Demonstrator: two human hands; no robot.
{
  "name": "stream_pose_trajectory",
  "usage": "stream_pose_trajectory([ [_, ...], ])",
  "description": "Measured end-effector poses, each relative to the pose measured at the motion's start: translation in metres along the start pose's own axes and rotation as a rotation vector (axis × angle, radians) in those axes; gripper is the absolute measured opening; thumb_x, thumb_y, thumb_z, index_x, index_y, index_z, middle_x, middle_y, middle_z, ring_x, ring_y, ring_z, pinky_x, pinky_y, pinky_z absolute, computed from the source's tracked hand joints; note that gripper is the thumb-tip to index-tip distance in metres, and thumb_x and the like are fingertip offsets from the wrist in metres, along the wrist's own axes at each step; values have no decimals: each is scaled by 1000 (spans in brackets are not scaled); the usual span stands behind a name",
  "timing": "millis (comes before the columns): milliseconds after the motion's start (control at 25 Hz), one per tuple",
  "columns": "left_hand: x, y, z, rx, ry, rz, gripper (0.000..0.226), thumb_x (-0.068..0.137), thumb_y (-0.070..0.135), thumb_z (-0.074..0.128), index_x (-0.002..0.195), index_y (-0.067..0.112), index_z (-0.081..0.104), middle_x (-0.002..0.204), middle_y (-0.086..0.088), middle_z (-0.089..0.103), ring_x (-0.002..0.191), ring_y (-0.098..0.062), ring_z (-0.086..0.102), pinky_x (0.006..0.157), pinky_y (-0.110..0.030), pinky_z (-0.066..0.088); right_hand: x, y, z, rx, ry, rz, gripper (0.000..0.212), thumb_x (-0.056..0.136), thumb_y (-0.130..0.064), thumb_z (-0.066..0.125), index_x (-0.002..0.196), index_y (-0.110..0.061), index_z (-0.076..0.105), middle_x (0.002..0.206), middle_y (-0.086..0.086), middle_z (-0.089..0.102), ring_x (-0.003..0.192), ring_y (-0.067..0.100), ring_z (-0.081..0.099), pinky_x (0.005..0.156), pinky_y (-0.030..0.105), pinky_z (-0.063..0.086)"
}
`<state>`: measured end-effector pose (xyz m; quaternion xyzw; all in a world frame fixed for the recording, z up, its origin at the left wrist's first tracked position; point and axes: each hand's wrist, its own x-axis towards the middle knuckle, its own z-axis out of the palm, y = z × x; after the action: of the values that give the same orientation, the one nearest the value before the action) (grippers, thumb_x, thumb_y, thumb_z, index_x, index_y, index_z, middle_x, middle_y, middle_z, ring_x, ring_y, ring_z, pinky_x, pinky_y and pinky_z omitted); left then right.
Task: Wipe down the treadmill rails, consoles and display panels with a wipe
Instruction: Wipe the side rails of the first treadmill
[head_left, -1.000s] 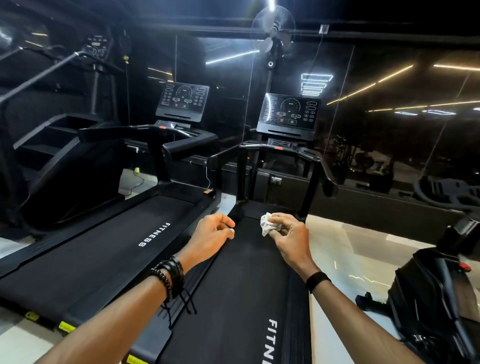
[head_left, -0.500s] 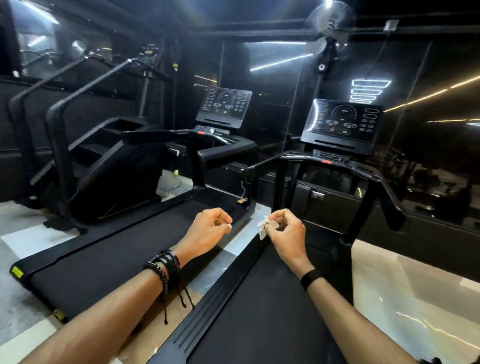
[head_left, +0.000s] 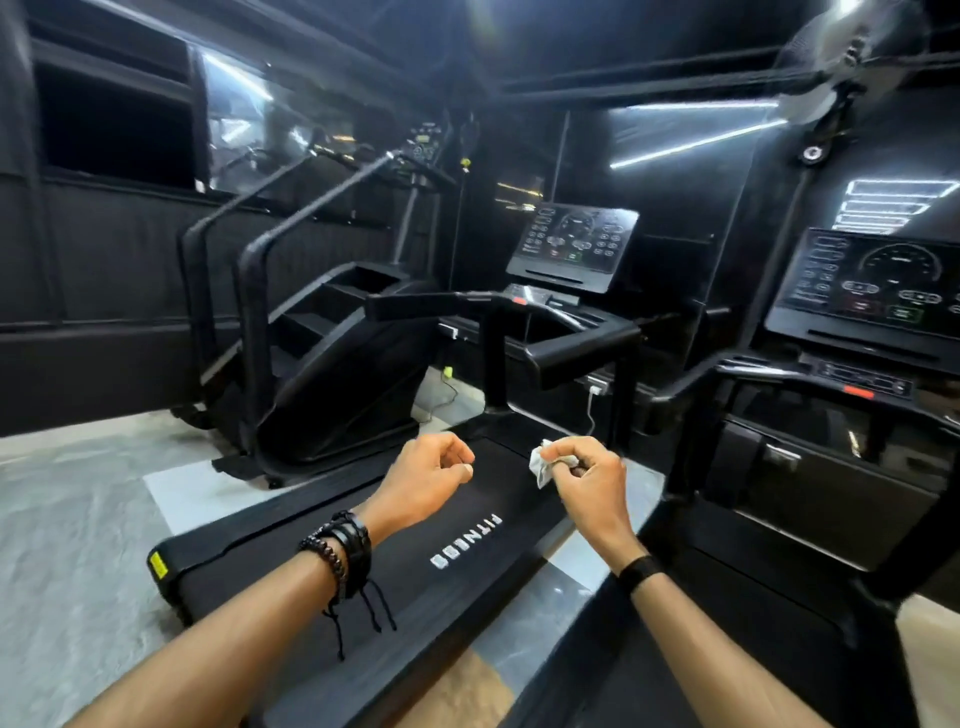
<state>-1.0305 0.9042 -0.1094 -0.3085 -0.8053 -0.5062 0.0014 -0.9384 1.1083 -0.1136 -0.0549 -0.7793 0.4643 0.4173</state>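
Gym corner as I see it through the head camera

To my left a black stair climber (head_left: 332, 358) stands on the pale grey floor (head_left: 78, 519), its two handrails rising toward a small screen at the top. A wall fan (head_left: 852, 62) hangs at the upper right, blurred. Long strip lights (head_left: 696, 143) gleam in the dark wall panels. A white cable (head_left: 591, 410) drops from a socket near the floor.

View swung leftward; hands (head_left: 511, 480) now over the left treadmill's belt (head_left: 415, 561).
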Motion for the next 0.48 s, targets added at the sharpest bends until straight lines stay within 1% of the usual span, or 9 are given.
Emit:
stream_pose_trajectory([
  [40, 13, -14, -22, 21, 19, 1, 12, 83, 27, 68, 95, 25, 70, 94, 5, 72, 93, -13, 67, 90, -45, 55, 16, -4, 29, 20, -10, -24, 36, 80, 20, 57, 76, -11, 75, 85, -6, 72, 90, -3, 69, 73, 10, 50],
  [120, 35, -37, -62, 37, 84, -6, 9, 86, 23, 69, 94, 24, 70, 92, 6, 72, 91, -12, 67, 89, -43, 56, 38, -6, 77, 66, -28, -54, 42, 82, 17, 56, 78, -20, 76, 95, -9, 71, 97, 0, 67, 77, 13, 51],
  [200, 51, -63, -97, 59, 139, -35, 8, 88, 18, 69, 93, 25, 70, 90, 5, 72, 87, -12, 68, 87, -42, 56, 54, 3, 132, 73, -95, -77, 46, 86, 13, 57, 82, -28, 76, 104, -10, 69, 105, 1, 65, 87, 23, 55],
  [280, 65, -91, -128, 92, 167, -58, 10, 88, 19, 69, 90, 29, 69, 89, 7, 71, 87, -10, 67, 87, -42, 56, 69, 13, 186, 92, -184, -82, 50, 89, 12, 56, 85, -33, 76, 111, -8, 67, 110, 4, 64, 93, 33, 56],
  [320, 71, -103, -140, 99, 177, -62, 10, 88, 20, 69, 89, 31, 68, 89, 8, 71, 87, -10, 66, 87, -42, 56, 76, 16, 209, 109, -208, -85, 55, 89, 14, 53, 85, -36, 76, 114, -6, 66, 112, 6, 63, 95, 36, 56],
  [400, 82, -127, -163, 115, 206, -84, 10, 88, 21, 68, 89, 31, 68, 89, 9, 70, 88, -9, 65, 87, -41, 56, 93, 21, 253, 117, -236, -91, 59, 87, 18, 47, 89, -33, 75, 118, -3, 65, 114, 9, 62, 97, 39, 55],
  [480, 95, -157, -188, 145, 230, -109, 10, 87, 22, 67, 88, 32, 67, 89, 10, 70, 88, -8, 65, 86, -41, 56, 110, 27, 302, 116, -273, -109, 52, 87, 19, 46, 97, -22, 76, 120, 0, 64, 115, 9, 61, 100, 38, 54],
])
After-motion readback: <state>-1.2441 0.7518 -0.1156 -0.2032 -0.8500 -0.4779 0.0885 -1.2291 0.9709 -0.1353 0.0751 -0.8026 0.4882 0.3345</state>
